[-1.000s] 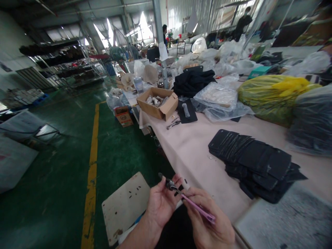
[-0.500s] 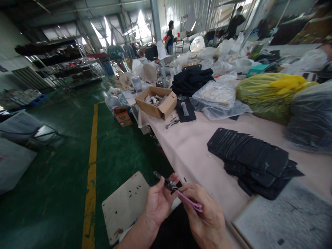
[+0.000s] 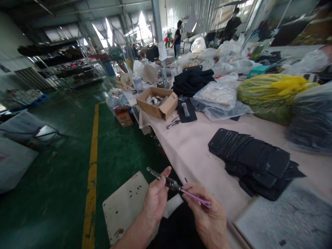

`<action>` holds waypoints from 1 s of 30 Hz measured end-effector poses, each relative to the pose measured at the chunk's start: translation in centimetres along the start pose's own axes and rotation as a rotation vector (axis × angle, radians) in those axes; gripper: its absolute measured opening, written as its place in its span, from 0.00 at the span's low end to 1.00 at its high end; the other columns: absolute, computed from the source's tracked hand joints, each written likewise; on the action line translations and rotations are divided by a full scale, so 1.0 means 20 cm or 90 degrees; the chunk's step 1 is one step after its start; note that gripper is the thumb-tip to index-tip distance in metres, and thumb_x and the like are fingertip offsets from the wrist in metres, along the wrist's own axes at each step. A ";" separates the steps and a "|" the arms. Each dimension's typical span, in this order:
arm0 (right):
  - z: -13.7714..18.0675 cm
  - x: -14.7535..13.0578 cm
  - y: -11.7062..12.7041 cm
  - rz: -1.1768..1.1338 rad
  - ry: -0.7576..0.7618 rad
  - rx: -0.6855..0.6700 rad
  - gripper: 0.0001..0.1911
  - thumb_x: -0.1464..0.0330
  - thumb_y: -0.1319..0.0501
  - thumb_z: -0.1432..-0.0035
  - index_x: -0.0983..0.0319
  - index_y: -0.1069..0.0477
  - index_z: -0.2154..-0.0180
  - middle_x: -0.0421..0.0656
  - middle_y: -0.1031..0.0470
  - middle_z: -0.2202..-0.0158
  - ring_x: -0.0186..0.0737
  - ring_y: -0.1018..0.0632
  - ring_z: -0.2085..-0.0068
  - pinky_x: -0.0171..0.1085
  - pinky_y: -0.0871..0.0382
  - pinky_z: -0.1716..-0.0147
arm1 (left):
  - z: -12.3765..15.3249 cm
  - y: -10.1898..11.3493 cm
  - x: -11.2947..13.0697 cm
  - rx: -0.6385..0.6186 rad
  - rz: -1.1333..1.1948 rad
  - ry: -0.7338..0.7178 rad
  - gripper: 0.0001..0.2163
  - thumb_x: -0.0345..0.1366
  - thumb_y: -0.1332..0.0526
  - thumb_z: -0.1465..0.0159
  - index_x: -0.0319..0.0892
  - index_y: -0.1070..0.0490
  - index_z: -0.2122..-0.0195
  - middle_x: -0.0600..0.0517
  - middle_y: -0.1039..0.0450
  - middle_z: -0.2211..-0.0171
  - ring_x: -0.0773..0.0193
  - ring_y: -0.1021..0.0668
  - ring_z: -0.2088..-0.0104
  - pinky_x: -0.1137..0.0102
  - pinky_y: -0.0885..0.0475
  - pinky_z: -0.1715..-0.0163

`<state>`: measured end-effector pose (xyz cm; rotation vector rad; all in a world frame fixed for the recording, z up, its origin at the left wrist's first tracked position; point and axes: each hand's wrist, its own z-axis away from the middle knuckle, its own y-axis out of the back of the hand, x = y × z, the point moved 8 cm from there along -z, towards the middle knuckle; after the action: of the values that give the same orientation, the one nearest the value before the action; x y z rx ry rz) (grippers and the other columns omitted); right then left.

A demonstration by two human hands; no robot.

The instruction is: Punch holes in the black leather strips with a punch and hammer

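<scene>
In the head view my left hand [image 3: 155, 200] is closed around a dark metal tool [image 3: 171, 184]; its slim, shiny shaft points up and left past my thumb. My right hand [image 3: 207, 214] pinches a narrow pink strip-like piece [image 3: 198, 198], whose near end meets the tool between my hands. Whether the two are joined I cannot tell. Both hands are above my dark lap, beside the table edge. Below and left of them is a pale board [image 3: 124, 207] with several small dark bits on it.
On the pink-covered table [image 3: 192, 148] lie a stack of black flat pieces [image 3: 254, 159], a cardboard box [image 3: 155, 107] of small items, a metal tool [image 3: 173, 123], and a yellow bag [image 3: 272, 97]. A grey slab [image 3: 285, 221] is at right. Two people stand in the background.
The dark tool has turned in my left hand, so more of its shaft shows to the upper left. My right hand and the pink piece have shifted slightly right.
</scene>
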<state>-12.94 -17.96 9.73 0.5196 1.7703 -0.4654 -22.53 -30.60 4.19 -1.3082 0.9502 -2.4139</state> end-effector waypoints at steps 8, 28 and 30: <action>0.00 0.10 0.07 -0.100 -0.097 0.060 0.03 0.68 0.33 0.46 0.59 0.25 0.68 0.44 0.22 0.63 0.43 0.23 0.57 0.41 0.28 0.57 | 0.04 -0.02 0.04 0.027 -0.039 -0.086 0.16 0.39 0.32 0.42 0.40 0.22 0.54 0.46 0.22 0.54 0.54 0.26 0.48 0.62 0.39 0.43; 0.05 0.16 0.24 -0.151 -0.214 0.119 0.12 0.59 0.34 0.44 0.62 0.28 0.69 0.41 0.25 0.71 0.37 0.24 0.69 0.37 0.29 0.66 | -0.02 0.13 0.00 0.219 -0.053 0.082 0.08 0.29 0.42 0.36 0.41 0.24 0.69 0.49 0.20 0.66 0.58 0.20 0.58 0.60 0.24 0.55; 0.09 0.18 0.43 -0.134 -0.236 0.171 0.14 0.57 0.36 0.44 0.62 0.29 0.68 0.40 0.27 0.75 0.36 0.25 0.73 0.34 0.30 0.71 | -0.02 0.08 -0.01 0.250 -0.186 0.081 0.10 0.34 0.45 0.33 0.51 0.24 0.63 0.56 0.20 0.61 0.57 0.21 0.58 0.58 0.23 0.60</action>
<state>-7.46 -11.51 5.47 0.4014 1.4172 -0.8962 -22.90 -31.51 2.94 -1.2256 0.2930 -2.7430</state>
